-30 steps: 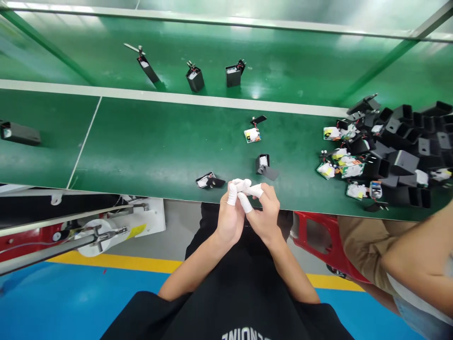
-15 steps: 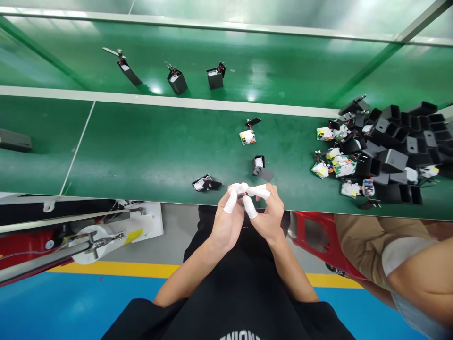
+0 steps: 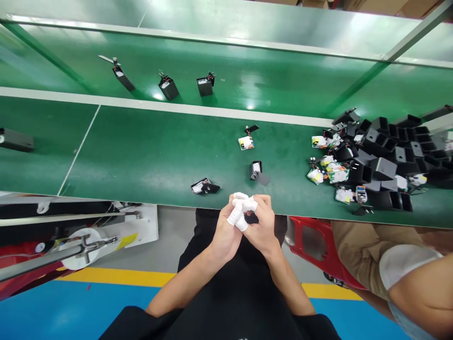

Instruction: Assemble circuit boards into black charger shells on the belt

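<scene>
My left hand (image 3: 226, 229) and my right hand (image 3: 261, 224) meet at the front edge of the green workbench (image 3: 159, 160). White finger cots (image 3: 236, 215) cover the thumbs and some fingertips of both. The covered tips press together and overlap, so both hands are closed; whether anything small sits between them is hidden. Just beyond the hands lies an open black adapter case (image 3: 200, 185) with its dark end piece beside it. To the right, another black case (image 3: 255, 169) with white filling has a flat dark cover by its mouth. Farther back is a bare circuit board (image 3: 246, 142) wired to a black piece.
A heap of black housings (image 3: 384, 167) and circuit boards (image 3: 339, 176) covers the right of the bench. Several cased units, one a black adapter (image 3: 204, 86), stand along the back. A seated person's leg (image 3: 357, 245) and red stool (image 3: 311, 236) are at right; machinery (image 3: 88, 245) is at left.
The fingertips of my two hands have drawn closer and now overlap, where before they formed a ring with a gap. The view has shifted slightly; the parts on the bench stay put.
</scene>
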